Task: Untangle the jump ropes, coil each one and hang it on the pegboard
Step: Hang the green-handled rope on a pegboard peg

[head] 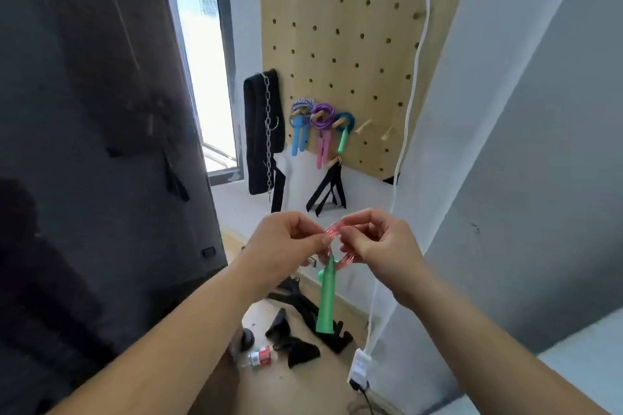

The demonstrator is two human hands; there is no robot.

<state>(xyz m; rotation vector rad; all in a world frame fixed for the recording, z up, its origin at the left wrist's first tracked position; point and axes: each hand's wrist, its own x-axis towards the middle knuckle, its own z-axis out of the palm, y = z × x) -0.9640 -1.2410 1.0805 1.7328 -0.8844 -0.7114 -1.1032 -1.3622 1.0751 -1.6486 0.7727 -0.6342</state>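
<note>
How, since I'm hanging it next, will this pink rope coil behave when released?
Probably springy and floppy: the left hand and right hand both pinch the pink coil to keep it together. Its green handle dangles below, so it would likely swing.

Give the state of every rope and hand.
Pink translucent jump rope: coiled, held, not hung.
Green plastic handle: dangling below it.
Left hand: pinching pink coil.
Right hand: pinching pink coil.
Blue-and-white twisted rope: hung on peg.
Purple coiled rope: hung on peg.
Teal coiled rope: hung on peg.
</note>
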